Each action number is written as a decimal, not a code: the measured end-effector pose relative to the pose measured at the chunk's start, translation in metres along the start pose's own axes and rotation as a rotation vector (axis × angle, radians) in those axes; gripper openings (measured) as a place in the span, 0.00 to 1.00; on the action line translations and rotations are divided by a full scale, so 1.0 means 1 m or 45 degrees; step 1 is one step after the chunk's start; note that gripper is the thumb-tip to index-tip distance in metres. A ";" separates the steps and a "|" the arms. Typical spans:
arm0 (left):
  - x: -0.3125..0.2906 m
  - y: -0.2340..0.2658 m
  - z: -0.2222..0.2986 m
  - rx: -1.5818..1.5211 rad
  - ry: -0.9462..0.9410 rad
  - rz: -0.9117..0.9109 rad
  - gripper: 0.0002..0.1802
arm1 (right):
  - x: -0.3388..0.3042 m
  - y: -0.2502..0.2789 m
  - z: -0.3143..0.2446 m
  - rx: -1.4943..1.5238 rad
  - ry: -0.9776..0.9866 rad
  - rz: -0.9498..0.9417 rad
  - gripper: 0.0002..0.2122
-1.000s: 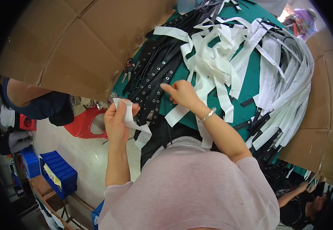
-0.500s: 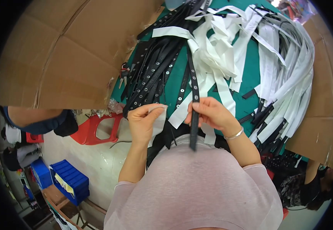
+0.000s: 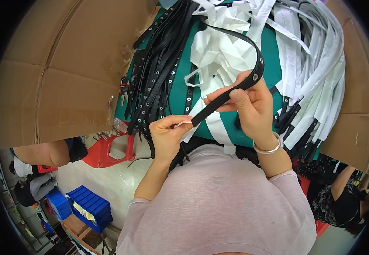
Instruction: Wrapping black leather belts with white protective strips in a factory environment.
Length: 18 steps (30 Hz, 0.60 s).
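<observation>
A black belt-like strap (image 3: 212, 107) with metal eyelets is raised in front of me, its far part curling up and back over the table. My right hand (image 3: 254, 108) grips it partway along, thumb on top. At the strap's near end my left hand (image 3: 166, 135) is closed in a pinch. A bit of white material shows between those fingers; whether they also clamp the strap's tip is hard to see. Beyond my hands lies a crumpled heap of white strips (image 3: 220, 49). Left of it, many black eyeleted straps (image 3: 161, 70) lie in a bunch.
Straps wrapped in white (image 3: 329, 68) are heaped at the right of the green tabletop (image 3: 270, 46). Cardboard walls (image 3: 74, 80) flank the table. Keys (image 3: 124, 90) lie at its left edge. A red stool (image 3: 101, 154) and blue crates (image 3: 92, 206) stand left. Other people sit on both sides.
My right hand has moved up and right, and the strap has swung from hanging upright to a slant, its end now at my left hand. The left hand has shifted slightly right.
</observation>
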<state>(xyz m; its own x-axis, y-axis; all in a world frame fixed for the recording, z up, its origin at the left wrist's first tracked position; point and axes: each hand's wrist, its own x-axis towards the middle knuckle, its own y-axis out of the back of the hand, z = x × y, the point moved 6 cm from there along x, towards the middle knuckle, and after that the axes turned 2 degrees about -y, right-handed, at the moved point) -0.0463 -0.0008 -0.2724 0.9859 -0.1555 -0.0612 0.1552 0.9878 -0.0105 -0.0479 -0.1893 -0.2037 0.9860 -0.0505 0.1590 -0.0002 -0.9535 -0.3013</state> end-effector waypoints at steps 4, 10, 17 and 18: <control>0.001 0.002 -0.007 0.079 -0.023 0.029 0.06 | 0.001 -0.004 0.008 -0.041 0.024 0.016 0.07; 0.003 0.002 -0.007 0.094 0.001 0.024 0.06 | 0.005 -0.005 0.014 -0.139 0.079 -0.037 0.05; 0.008 -0.001 -0.002 0.084 0.207 -0.100 0.06 | 0.007 -0.004 0.013 -0.291 0.170 -0.127 0.04; 0.009 0.000 -0.004 0.084 0.208 -0.099 0.06 | 0.007 -0.003 0.012 -0.296 0.191 -0.147 0.03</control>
<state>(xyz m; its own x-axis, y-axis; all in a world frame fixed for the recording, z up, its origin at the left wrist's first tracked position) -0.0375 -0.0025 -0.2767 0.9484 -0.2244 -0.2242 0.2397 0.9699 0.0432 -0.0386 -0.1829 -0.2125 0.9461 0.0355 0.3219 0.0554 -0.9971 -0.0527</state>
